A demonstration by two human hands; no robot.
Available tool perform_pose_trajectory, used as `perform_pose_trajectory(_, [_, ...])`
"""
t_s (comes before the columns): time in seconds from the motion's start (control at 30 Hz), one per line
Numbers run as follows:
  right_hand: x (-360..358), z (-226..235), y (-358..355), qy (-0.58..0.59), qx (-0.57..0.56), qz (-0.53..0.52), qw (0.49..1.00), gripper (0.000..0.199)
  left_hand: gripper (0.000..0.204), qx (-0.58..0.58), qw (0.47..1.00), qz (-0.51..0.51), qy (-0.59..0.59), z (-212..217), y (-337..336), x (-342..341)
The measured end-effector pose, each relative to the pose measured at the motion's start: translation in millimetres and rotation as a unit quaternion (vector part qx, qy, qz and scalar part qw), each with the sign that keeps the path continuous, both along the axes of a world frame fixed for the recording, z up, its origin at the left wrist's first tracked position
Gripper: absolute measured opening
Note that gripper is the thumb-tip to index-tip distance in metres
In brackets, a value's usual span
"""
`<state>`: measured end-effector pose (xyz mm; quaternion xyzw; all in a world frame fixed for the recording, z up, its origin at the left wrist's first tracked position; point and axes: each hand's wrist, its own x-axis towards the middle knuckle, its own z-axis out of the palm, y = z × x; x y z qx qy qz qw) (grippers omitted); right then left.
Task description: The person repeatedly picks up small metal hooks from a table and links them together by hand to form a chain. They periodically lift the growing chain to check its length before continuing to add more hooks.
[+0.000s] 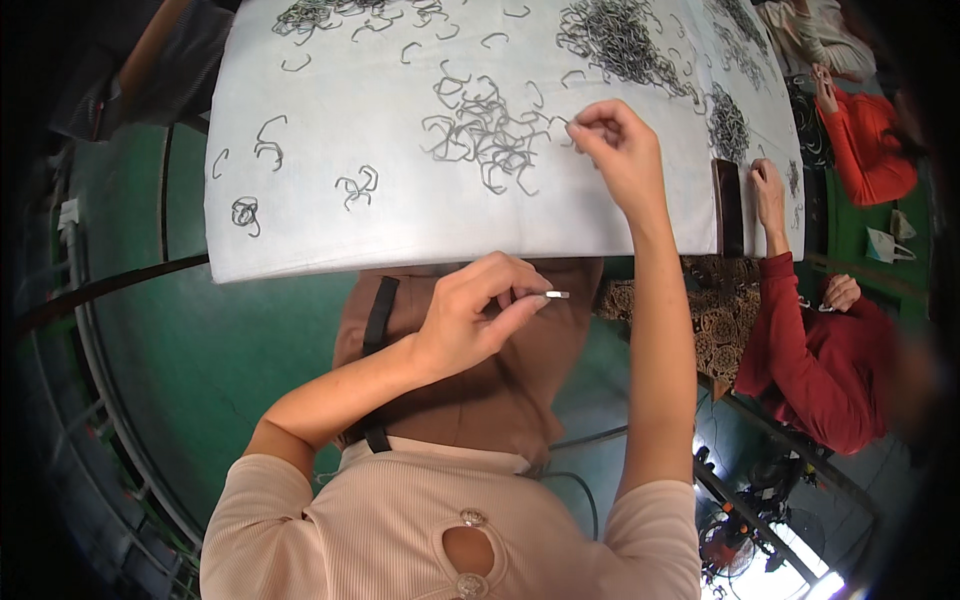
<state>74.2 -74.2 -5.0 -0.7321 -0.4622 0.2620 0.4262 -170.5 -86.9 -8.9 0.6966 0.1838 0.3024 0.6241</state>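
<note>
A bent metal hook (557, 121) at the fingertips of the right hand (615, 150), a small pale piece (557, 295) in the left hand (487, 305).

The hook lies just left of the right hand, which appears to pinch its end between thumb and forefinger; the left hand, lower and nearer the body, pinches the small pale piece, mostly hidden by the fingers, so its full shape is hard to tell. Left of the right hand spreads a loose heap of hooks (487, 128); beyond that hand, a denser pile (615, 40) sits on the white table (400, 240). Well to its left lie a small cluster (357, 187) and a tangled bunch (244, 211). To its right are a dark block (729, 205) and a co-worker's hand (769, 190) with a dark red sleeve (775, 320).
</note>
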Motion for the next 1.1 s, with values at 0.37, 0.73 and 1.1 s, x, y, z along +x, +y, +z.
perform_pose_trajectory(0.37, [-127, 57, -149, 0.315, 0.155, -0.227, 0.908, 0.027, 0.014, 0.055, 0.998, 0.023, -0.018, 2, -13, 10])
perform_pose_trajectory(0.73, [-139, 24, -153, 0.221, 0.309, -0.263, 0.887, 0.025, 0.013, 0.112, 0.993, -0.037, -0.029, 2, -4, 35])
perform_pose_trajectory(1.1, [-127, 14, -155, 0.186, 0.298, -0.264, 0.898, 0.029, 0.018, 0.478, 0.861, -0.020, 0.173, -39, 96, 238])
